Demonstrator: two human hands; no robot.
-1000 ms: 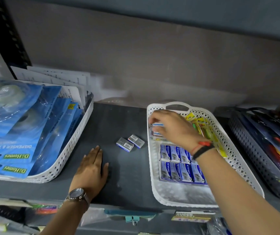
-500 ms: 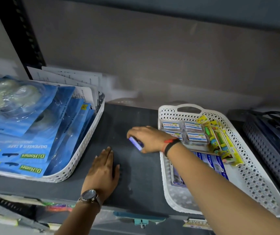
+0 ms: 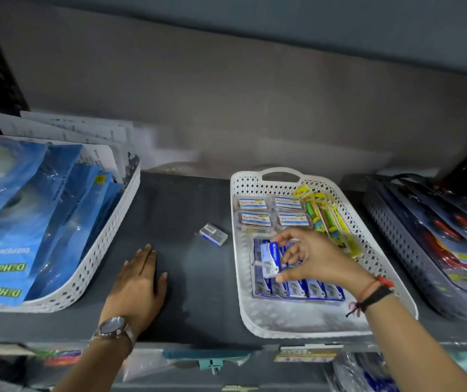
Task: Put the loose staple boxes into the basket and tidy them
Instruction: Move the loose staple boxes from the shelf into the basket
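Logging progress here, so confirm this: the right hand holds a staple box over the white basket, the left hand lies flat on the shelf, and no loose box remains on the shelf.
One part is wrong. The head view shows one loose staple box on the shelf, just left of the white basket. The right hand does hold a blue staple box over the basket, and the left hand lies flat.

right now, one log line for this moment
right hand: holds staple box over basket | left hand: flat on shelf | loose box: on shelf

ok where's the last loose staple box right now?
In the head view the loose staple box lies on the dark shelf, just left of the white basket, beyond and right of the flat left hand.
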